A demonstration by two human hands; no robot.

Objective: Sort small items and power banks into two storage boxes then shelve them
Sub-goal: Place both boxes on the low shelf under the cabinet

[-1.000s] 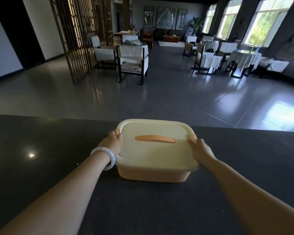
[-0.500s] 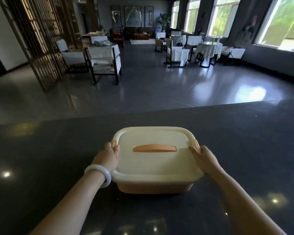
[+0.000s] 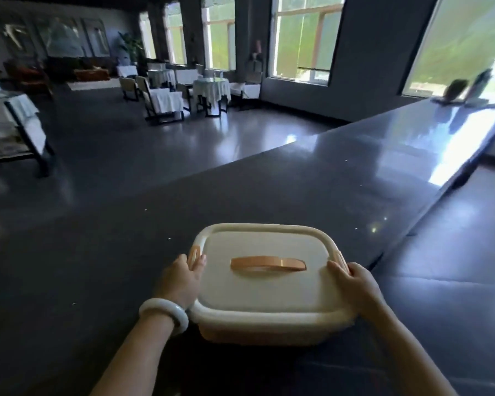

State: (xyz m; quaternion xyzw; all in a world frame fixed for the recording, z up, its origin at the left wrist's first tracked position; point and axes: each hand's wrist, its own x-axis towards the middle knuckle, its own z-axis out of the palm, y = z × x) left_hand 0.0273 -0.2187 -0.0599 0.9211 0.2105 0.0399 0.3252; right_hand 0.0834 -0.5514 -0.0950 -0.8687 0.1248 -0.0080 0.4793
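A cream storage box [image 3: 265, 292] with its lid on and an orange handle [image 3: 268, 264] on top is in front of me over a dark counter [image 3: 97, 267]. My left hand [image 3: 182, 277], a white bangle on its wrist, grips the box's left side at the orange latch. Gripping the right side at the other latch is my right hand [image 3: 353, 284]. The lid hides whatever is inside. I cannot tell whether the box rests on the counter or is lifted off it.
The counter runs away to the far right, where a few small objects [image 3: 466, 91] stand at its end. Its right edge drops to the floor [image 3: 455, 252]. Beyond the counter are dining chairs and tables [image 3: 183, 90] and tall windows.
The view has swung to the right, and the box has come along with both hands still on its sides. The counter's right edge and far end are now in sight.
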